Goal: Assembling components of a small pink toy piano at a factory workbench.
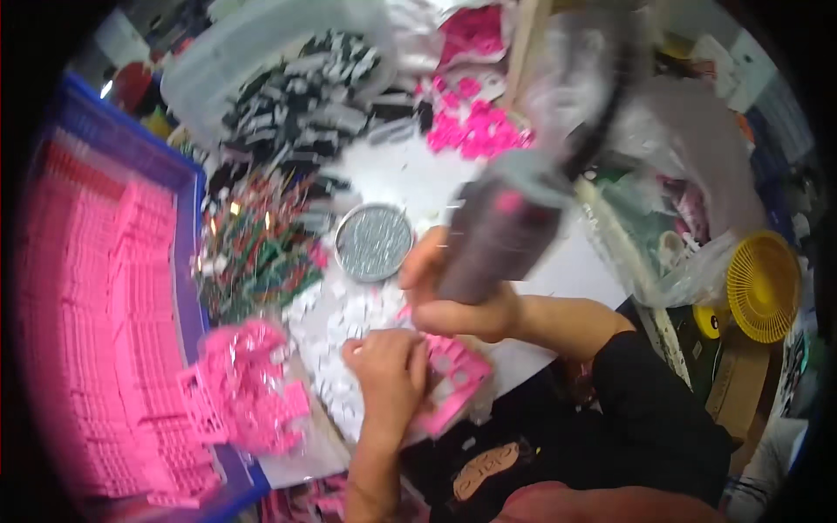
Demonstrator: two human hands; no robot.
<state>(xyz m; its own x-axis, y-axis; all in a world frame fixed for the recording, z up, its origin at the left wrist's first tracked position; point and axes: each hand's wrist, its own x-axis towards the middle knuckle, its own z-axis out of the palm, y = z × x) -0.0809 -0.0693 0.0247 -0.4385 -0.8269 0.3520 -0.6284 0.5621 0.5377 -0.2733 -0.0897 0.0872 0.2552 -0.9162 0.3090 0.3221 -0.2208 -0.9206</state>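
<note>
**Pink plastic piece under the powered tool: stock at the counter edge**

Item 1. My left hand, nearest to me, low in the middle of the view. Its grip is closed over the near-left end of a flat pink plastic piece, pinning it down at the front edge of the counter. One piece in hand.

Item 2. My right hand, just beyond the left and nearly touching it. Its grip is wrapped fully round the lower body of a dark powered hand tool, blurred. One tool. Its long axis runs from my fist up and away to the right, with the working end hidden behind my fingers, so I cannot tell whether it touches the piece.

Key relation: the pink piece lies directly below and slightly toward me from the tool grip; its length runs out to the right from under my left palm. The left hand is the nearer one to it, and already on it.

Item 3. Round metal tin, one, filled with small grey bits, just left of my right hand.

Item 4. Blue crate, one, at my left, stacked with pink pieces too many to count.

Item 5. Loose heap of pink pieces beside the crate, uncounted.

Item 6. Yellow round fan grille, one, far right.
</note>
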